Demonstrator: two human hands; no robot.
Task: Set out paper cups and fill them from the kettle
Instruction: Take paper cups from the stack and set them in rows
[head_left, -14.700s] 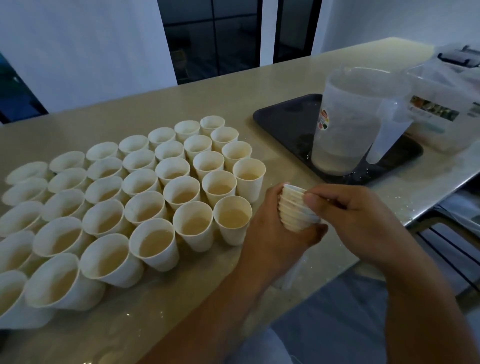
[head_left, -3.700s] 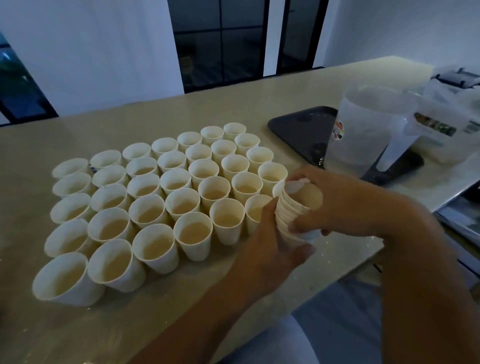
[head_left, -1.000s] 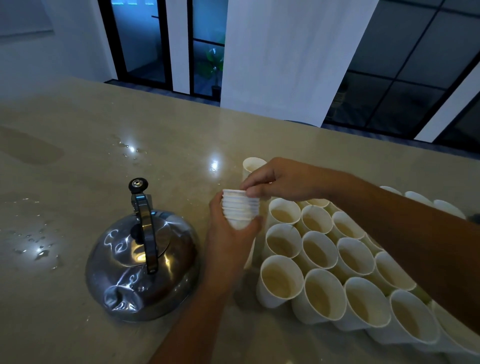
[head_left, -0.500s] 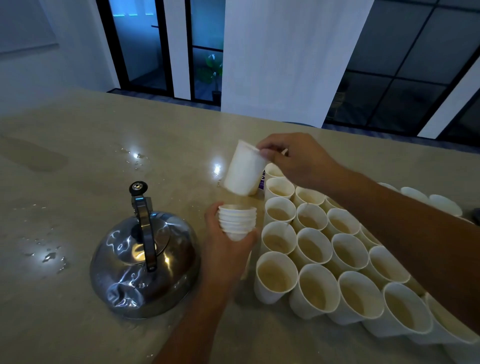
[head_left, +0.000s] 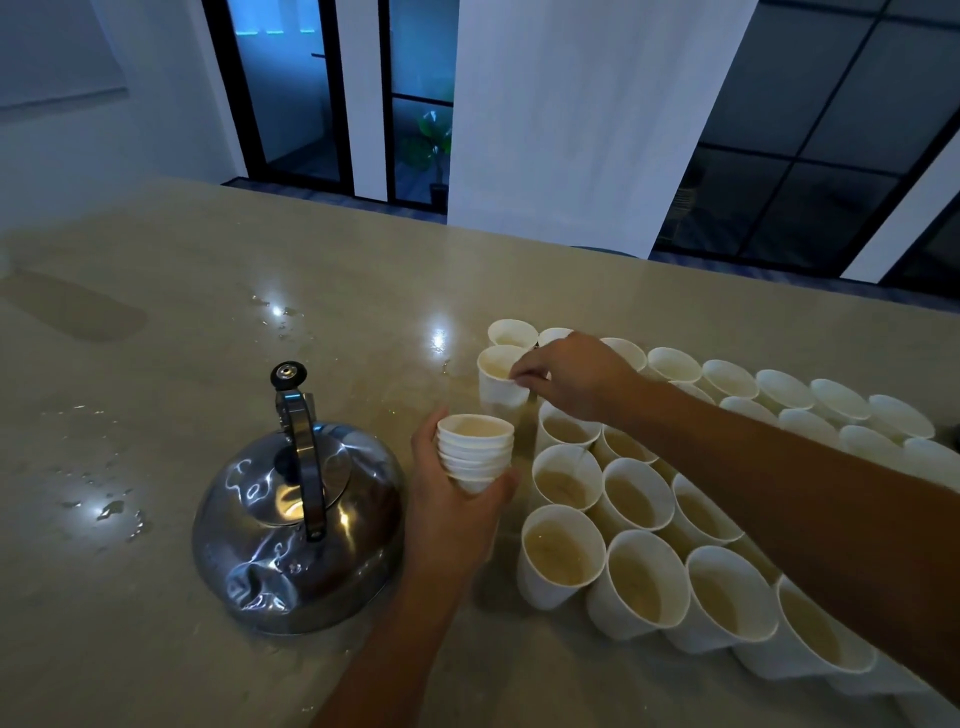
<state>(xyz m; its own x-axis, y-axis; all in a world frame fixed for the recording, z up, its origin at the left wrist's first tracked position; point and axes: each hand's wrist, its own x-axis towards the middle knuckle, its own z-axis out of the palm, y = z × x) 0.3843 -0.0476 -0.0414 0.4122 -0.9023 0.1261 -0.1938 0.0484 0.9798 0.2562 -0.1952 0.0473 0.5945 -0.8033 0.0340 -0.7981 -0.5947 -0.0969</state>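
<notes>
Fingertips (head_left: 519, 375) of the right hand (head_left: 576, 376) pinch the rim of a single white paper cup (head_left: 498, 384), upright at the near-left corner of the block of filled white paper cups (head_left: 639, 519); the left hand (head_left: 457, 504) curls round a nested stack of white paper cups (head_left: 475, 449), held just above the beige stone counter (head_left: 208, 312); a dented round steel kettle (head_left: 298, 525) stands just left of that hand, with water drops (head_left: 109, 512) on the counter beyond it.
</notes>
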